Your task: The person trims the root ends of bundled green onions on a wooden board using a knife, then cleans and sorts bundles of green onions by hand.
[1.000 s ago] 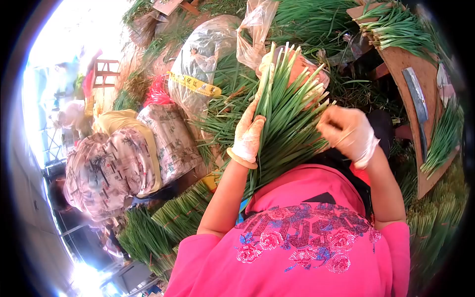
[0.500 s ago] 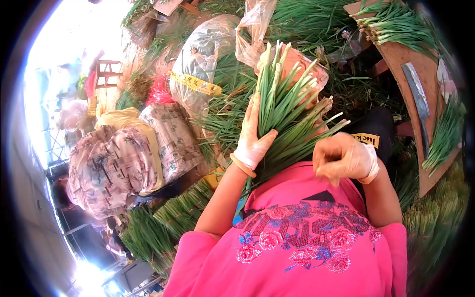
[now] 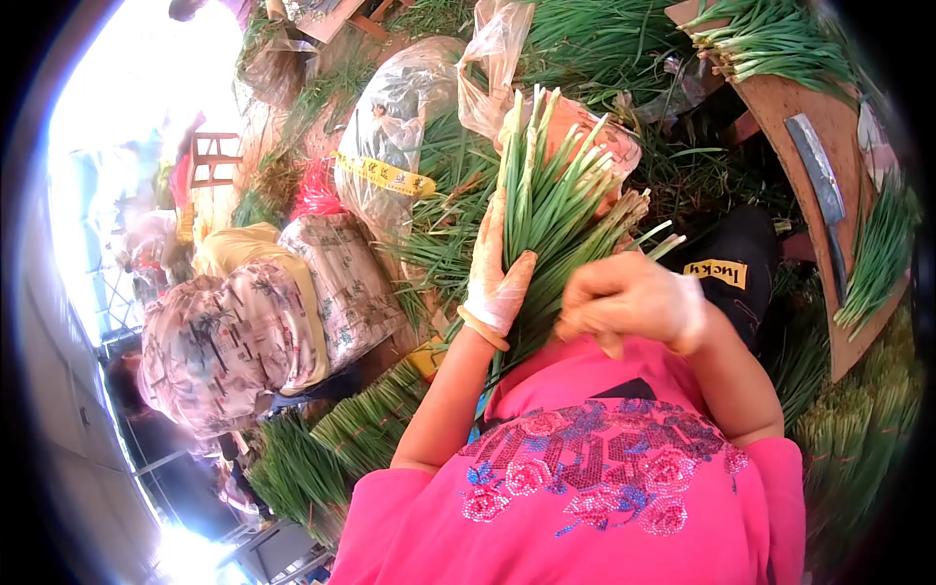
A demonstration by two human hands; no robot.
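A loose bunch of green chives [image 3: 541, 210], pale cut ends up, leans over my lap. My left hand [image 3: 497, 275] supports it from the left, with fingers laid along the stalks and the thumb across the front. Just right of the bunch's lower part is my right hand [image 3: 624, 300], its fingers curled together and slightly blurred. Whether anything is pinched in it I cannot make out. Behind the stalks, an orange-pink surface [image 3: 612, 146] shows in part.
At right, a curved wooden board [image 3: 780, 127] carries a long knife [image 3: 817, 175] and chives. Tied bundles [image 3: 370, 414] lie at lower left. Clear plastic bags [image 3: 395, 117] and loose greens are ahead. Another person in a patterned top [image 3: 229, 341] bends over at left.
My right hand has moved left and slightly down, closer to the bunch's lower part. My left hand stays on the chives with little movement.
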